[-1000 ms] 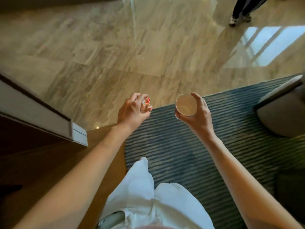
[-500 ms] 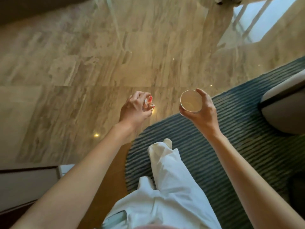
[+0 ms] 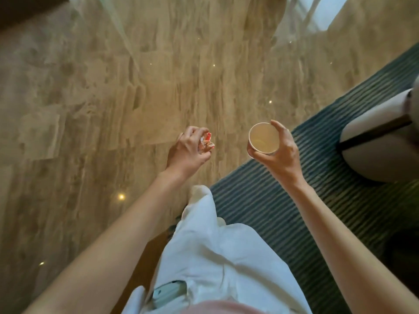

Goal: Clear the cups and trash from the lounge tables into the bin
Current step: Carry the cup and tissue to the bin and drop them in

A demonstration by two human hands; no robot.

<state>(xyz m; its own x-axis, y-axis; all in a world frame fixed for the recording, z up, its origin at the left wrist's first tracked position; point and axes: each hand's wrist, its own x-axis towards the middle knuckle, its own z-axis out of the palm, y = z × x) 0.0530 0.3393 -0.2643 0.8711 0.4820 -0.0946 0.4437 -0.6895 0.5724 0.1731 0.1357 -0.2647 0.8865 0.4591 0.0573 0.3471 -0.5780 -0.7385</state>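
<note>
Now my left hand (image 3: 188,152) squeezes a crumpled wrapper (image 3: 206,141), and my right hand (image 3: 277,155) grips a paper cup (image 3: 263,138) above the floor (image 3: 113,98).

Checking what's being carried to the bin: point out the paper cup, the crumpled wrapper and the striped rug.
paper cup (image 3: 263,138): head view, on its inner wall.
crumpled wrapper (image 3: 206,141): head view, on the red-and-white part sticking out.
striped rug (image 3: 283,214): head view, on bare stripes between the arm and trousers.

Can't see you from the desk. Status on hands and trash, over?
Left hand shut on crumpled wrapper. Right hand shut on paper cup, upright. No bin in view; marble floor ahead looks clear.
</note>
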